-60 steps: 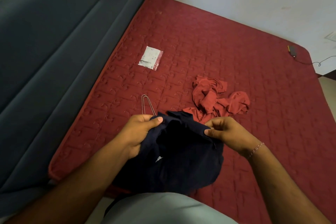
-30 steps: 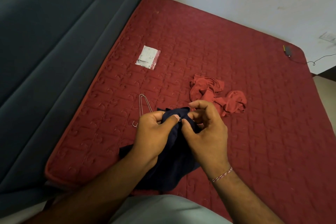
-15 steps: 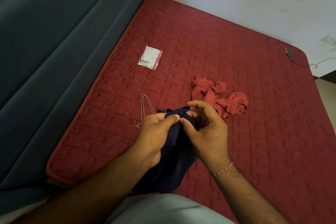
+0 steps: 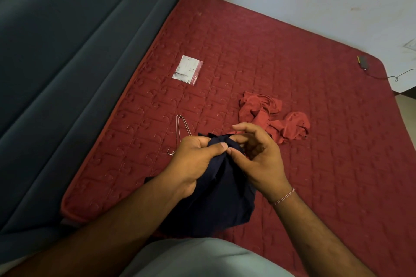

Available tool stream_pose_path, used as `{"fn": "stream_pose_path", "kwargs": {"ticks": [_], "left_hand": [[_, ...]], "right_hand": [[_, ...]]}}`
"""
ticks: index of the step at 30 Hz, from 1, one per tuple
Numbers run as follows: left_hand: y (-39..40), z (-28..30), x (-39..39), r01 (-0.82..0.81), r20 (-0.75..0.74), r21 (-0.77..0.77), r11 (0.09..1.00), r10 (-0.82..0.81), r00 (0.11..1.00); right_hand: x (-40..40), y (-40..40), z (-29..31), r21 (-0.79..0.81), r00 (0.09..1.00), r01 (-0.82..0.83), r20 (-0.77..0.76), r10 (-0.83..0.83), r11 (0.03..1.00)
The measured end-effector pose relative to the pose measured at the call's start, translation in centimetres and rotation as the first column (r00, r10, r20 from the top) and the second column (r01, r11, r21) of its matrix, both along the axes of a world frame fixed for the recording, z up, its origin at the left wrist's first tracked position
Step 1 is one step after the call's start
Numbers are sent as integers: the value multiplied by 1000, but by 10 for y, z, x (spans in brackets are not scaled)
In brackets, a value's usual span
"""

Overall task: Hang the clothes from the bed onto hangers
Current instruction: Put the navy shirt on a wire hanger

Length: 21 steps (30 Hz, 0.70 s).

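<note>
Wire hanger [image 4: 181, 134] lies just beyond left hand [image 4: 193, 162], long axis pointing away; left nearer; both it and right hand [image 4: 258, 159] pinch dark garment [image 4: 218, 198].

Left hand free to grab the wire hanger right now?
Probably not yet: the left hand grips the navy garment with the right hand. The wire hanger lies uncovered just beyond its fingers, otherwise unobstructed.

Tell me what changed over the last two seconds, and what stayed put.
The left hand and right hand, earlier apart holding the navy garment open, came together and now pinch its bunched top edge. The wire hanger, red garment and plastic packet lie unmoved on the bed.
</note>
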State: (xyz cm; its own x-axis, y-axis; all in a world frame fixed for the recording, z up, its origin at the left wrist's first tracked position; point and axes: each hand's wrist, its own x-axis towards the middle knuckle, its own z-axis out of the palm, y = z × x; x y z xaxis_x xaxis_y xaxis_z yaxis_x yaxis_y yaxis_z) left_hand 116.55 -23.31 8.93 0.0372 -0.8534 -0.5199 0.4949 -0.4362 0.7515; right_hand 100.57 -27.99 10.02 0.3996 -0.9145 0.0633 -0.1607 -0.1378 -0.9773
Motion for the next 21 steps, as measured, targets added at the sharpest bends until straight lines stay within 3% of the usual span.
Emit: {"fn": "stream_pose_path", "kwargs": {"ticks": [5,9,10,12,15,18,21], "left_hand": [[0,-4,-7,-4,4,13,1000,4,1000],[2,-8,-16,-61,-12,-25,998,60,998],[3,-10,-17,-64,46,-63,996,67,997],[4,-18,-18,-16,300,-176,984,70,951],[2,-21,-17,203,663,-341,918,82,744],[-5,-18,-24,396,665,-384,834,-47,745],[-10,-17,-39,362,658,-311,879,-76,749]], "right_hand": [[-6,-4,-7,-116,999,-16,-48,10,993],[-12,-7,-12,-113,1000,3,-22,-6,994],[-13,-7,-12,-103,1000,4,-16,-6,995],[-19,-9,-14,-88,1000,-13,-6,12,996],[-28,-10,-14,-84,996,-88,3,89,993],[-40,-11,-12,-61,992,-128,13,129,990],[-53,-14,-13,-37,993,-112,34,114,993]]}}
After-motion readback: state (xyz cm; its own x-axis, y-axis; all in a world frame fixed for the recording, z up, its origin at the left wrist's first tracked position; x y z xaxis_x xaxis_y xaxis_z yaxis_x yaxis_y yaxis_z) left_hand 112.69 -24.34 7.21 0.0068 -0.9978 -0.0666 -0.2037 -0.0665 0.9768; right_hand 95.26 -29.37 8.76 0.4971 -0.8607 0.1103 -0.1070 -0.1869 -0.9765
